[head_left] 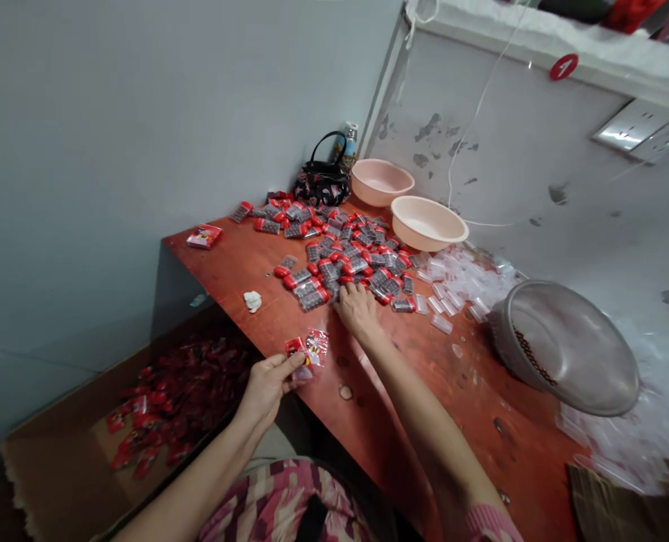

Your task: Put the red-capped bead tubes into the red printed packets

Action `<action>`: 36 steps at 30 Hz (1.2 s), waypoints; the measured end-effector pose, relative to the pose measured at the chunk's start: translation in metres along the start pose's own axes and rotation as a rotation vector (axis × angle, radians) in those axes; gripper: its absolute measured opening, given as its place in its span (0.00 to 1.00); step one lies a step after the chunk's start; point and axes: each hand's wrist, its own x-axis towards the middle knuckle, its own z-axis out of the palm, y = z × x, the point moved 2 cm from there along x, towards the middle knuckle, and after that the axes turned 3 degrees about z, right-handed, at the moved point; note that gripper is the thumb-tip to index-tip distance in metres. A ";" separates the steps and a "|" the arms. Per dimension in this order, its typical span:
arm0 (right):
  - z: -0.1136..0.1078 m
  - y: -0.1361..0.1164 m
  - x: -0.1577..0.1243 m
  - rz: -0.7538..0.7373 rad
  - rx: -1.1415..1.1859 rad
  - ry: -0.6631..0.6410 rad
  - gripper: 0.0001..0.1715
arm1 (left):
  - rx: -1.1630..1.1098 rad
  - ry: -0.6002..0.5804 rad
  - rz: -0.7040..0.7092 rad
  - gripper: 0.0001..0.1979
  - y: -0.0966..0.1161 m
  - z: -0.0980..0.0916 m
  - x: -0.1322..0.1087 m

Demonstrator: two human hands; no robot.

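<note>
My left hand (266, 384) pinches a red printed clear plastic wrapper (308, 354) between thumb and fingers, over the near edge of the table. Farther off, my right hand (357, 307) reaches to the near side of a pile of small clear containers with red caps (355, 265), filled with dark round pieces. Its fingers are bent down among the containers, and their tips are partly hidden, so I cannot make out what is between them. A crumpled white tissue (252, 301) lies to the left of my hands.
Clear empty tubes (450, 282) lie right of the pile on the red table (390, 406). A tilted grey basin (571, 346) holds small brown balls. Two pale basins (429, 226) and a black handbag (323, 184) stand behind. Below left, a cardboard box (57, 459) holds red packets.
</note>
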 end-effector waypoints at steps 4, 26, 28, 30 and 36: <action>0.009 0.018 -0.034 -0.334 0.071 -0.003 0.17 | -0.181 0.053 -0.015 0.06 0.005 -0.008 0.003; 0.002 0.012 -0.122 0.349 0.968 0.030 0.14 | -0.378 0.084 -0.058 0.02 -0.004 0.018 0.006; 0.001 -0.001 -0.138 0.337 1.231 -0.041 0.15 | -0.427 0.085 -0.086 0.02 -0.005 0.021 0.007; 0.000 -0.015 -0.150 0.349 1.355 -0.107 0.15 | -0.466 0.086 -0.102 0.02 -0.006 0.024 0.008; -0.001 -0.029 -0.158 0.340 1.208 -0.041 0.11 | -0.486 0.028 -0.136 0.03 -0.005 0.034 0.003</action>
